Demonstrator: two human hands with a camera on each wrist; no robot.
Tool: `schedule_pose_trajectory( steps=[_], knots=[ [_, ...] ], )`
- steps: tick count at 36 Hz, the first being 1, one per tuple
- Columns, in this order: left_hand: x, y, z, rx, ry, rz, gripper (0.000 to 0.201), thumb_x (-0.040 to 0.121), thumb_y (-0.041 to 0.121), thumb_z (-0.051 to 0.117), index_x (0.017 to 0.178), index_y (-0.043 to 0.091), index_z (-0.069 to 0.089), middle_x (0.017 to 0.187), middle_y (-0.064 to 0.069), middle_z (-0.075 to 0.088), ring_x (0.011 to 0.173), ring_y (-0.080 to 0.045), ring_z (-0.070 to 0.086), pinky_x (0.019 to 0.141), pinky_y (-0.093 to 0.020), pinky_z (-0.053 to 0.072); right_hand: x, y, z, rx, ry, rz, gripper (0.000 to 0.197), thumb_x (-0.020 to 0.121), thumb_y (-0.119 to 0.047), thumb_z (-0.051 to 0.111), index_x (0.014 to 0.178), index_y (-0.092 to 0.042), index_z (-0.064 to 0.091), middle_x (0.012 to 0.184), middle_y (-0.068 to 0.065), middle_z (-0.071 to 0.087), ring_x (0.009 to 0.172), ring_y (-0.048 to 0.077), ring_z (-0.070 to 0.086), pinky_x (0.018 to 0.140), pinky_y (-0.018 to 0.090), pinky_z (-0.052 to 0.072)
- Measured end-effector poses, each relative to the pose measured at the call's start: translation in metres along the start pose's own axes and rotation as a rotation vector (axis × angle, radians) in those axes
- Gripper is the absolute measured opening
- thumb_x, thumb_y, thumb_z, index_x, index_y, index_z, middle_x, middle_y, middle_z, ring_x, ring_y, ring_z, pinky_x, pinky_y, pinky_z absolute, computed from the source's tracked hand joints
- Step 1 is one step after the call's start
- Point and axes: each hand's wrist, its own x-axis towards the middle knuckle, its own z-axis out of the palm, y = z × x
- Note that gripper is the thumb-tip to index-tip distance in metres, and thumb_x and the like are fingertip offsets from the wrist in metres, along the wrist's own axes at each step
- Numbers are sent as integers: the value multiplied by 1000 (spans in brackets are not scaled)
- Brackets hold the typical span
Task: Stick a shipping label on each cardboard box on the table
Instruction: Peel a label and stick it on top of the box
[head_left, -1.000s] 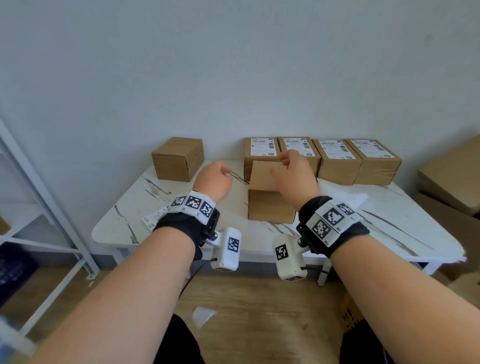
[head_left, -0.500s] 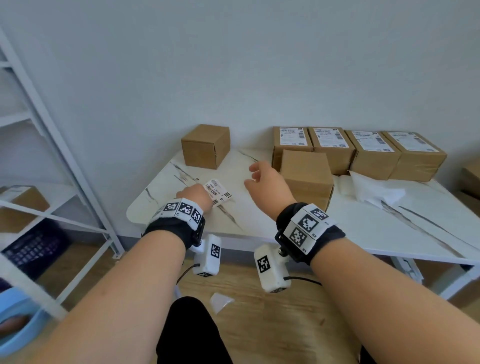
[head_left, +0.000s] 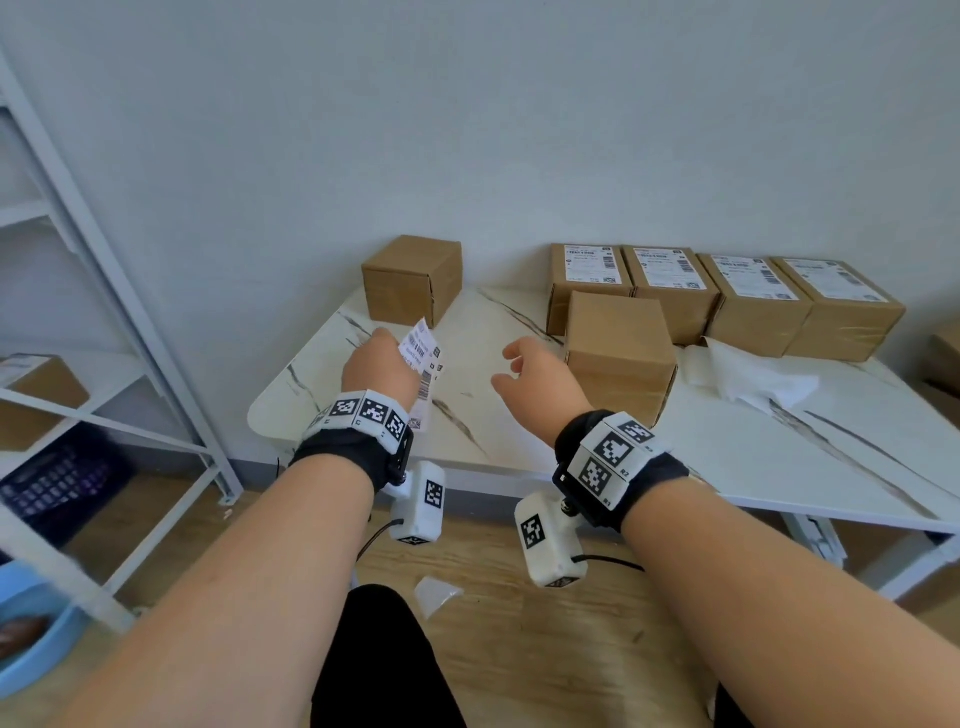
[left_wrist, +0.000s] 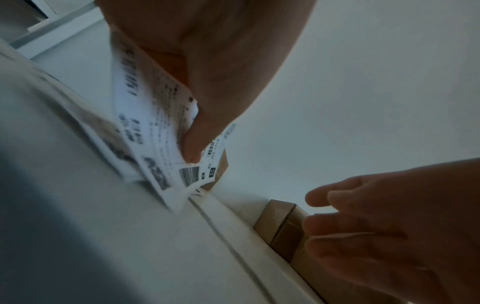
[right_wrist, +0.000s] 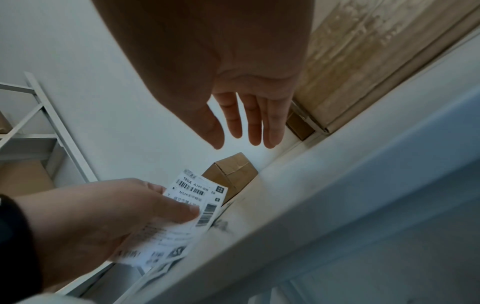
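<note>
My left hand (head_left: 382, 366) pinches a sheaf of white shipping labels (head_left: 423, 358) between thumb and fingers, lifted just above the left end of the marble table (head_left: 467, 415); the same labels (left_wrist: 155, 139) (right_wrist: 192, 203) show in both wrist views. My right hand (head_left: 537, 384) hovers open beside them, fingers (right_wrist: 249, 121) straight, holding nothing. An unlabelled cardboard box (head_left: 618, 353) stands just right of that hand. A second bare box (head_left: 413, 278) sits at the back left. Several labelled boxes (head_left: 727, 291) line the wall.
Crumpled white backing paper (head_left: 748, 374) lies right of the near box. A white metal shelf (head_left: 104, 322) with a box stands at left. A paper scrap (head_left: 434, 595) lies on the wooden floor. More cartons (head_left: 943, 358) sit at far right.
My left hand has picked the labels up from the table's left end and raised them. My right hand has left the near box and moved left toward the labels. The head view shifted left.
</note>
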Motion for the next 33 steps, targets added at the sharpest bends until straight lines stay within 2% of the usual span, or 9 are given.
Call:
schedule_pose_trajectory(
  steps=[3, 8, 11, 14, 17, 19, 26, 29, 33],
  knots=[
    [-3, 6, -5, -85, 23, 15, 18, 93, 16, 57, 108, 7, 55, 104, -11, 66, 93, -31, 62, 68, -32, 41, 1, -1, 1, 2, -3, 0, 42, 96, -20, 51, 136, -15, 44, 131, 8, 51, 95, 13, 51, 77, 24, 41],
    [1, 11, -8, -135, -11, 33, 15, 96, 22, 49, 87, 13, 58, 100, -11, 68, 74, -23, 54, 62, -29, 38, 3, -3, -1, -6, -2, -10, 41, 96, -20, 50, 136, -15, 43, 133, 8, 50, 92, 13, 51, 73, 23, 40],
    [1, 17, -10, -194, 7, 28, 23, 99, 25, 45, 100, 7, 59, 104, -10, 66, 78, -23, 53, 62, -29, 38, 3, -3, -3, -6, 13, -24, 40, 96, -21, 50, 135, -16, 44, 132, 7, 51, 91, 12, 52, 73, 23, 42],
    [2, 27, -12, -313, -6, 44, 27, 99, 27, 41, 101, 7, 59, 107, -8, 66, 84, -25, 60, 59, -28, 44, 3, -6, -10, 35, 40, -46, 39, 97, -22, 51, 135, -16, 45, 127, 5, 54, 90, 10, 52, 71, 21, 43],
    [-2, 43, -20, -470, -1, 71, 27, 98, 26, 42, 103, 9, 63, 108, -4, 67, 90, -24, 63, 71, -34, 55, 3, -11, -20, 131, 82, -56, 35, 97, -22, 50, 132, -17, 47, 124, 2, 56, 101, 12, 52, 81, 25, 45],
    [-5, 55, -24, -598, -9, 79, 27, 97, 25, 45, 107, 12, 65, 106, -1, 67, 91, -22, 64, 75, -34, 56, 3, -13, -29, 176, 124, -62, 33, 97, -22, 50, 129, -18, 49, 120, 0, 57, 102, 13, 53, 79, 25, 44],
    [-16, 94, -33, -868, -63, 126, 22, 96, 27, 55, 112, 17, 66, 101, 3, 68, 86, -14, 65, 66, -25, 54, 3, -11, -65, 344, 221, -62, 28, 92, -24, 58, 118, -14, 59, 102, 2, 66, 92, 18, 65, 87, 38, 55],
    [-22, 108, -31, -938, -96, 152, 16, 95, 27, 58, 106, 20, 67, 96, 7, 68, 81, -8, 67, 62, -22, 54, -2, -7, -80, 401, 198, -73, 18, 93, -21, 60, 105, -9, 66, 92, 6, 69, 74, 13, 63, 77, 31, 58],
    [-28, 123, -28, -981, -129, 166, 8, 91, 29, 64, 94, 23, 69, 96, 4, 74, 83, -13, 72, 68, -31, 60, -8, 2, -95, 433, 199, -106, 16, 93, -15, 59, 87, -2, 68, 76, 8, 65, 58, 8, 56, 57, 15, 50]
  ],
)
